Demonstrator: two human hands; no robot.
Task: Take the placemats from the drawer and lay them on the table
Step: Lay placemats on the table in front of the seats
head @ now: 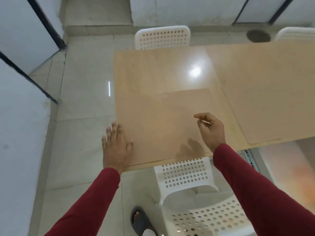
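Two placemats lie flat on the desk (150,68), both thin tan sheets with rounded corners, so close in colour to the pale wood that only their edges set them apart. The nearer placemat (163,126) covers the desk's near left corner, its left side running along the desk's left edge and its near side just short of the near edge. The second placemat (265,92) is larger in view and lies to the right of the first, with one rounded corner close to the near edge; the two are just beside each other, and whether they touch cannot be told.

Three white perforated chairs show: one (162,38) at the far edge, another (296,34) further right along that edge, and one (187,178) tucked at the near edge.

The left hand (116,147) is spread flat with straight fingers at the desk's left edge, its thumb over the nearer placemat's left border. The right hand (211,130) hangs above that placemat's right part, fingers loosely curled, grasping nothing, its shadow on the mat below.
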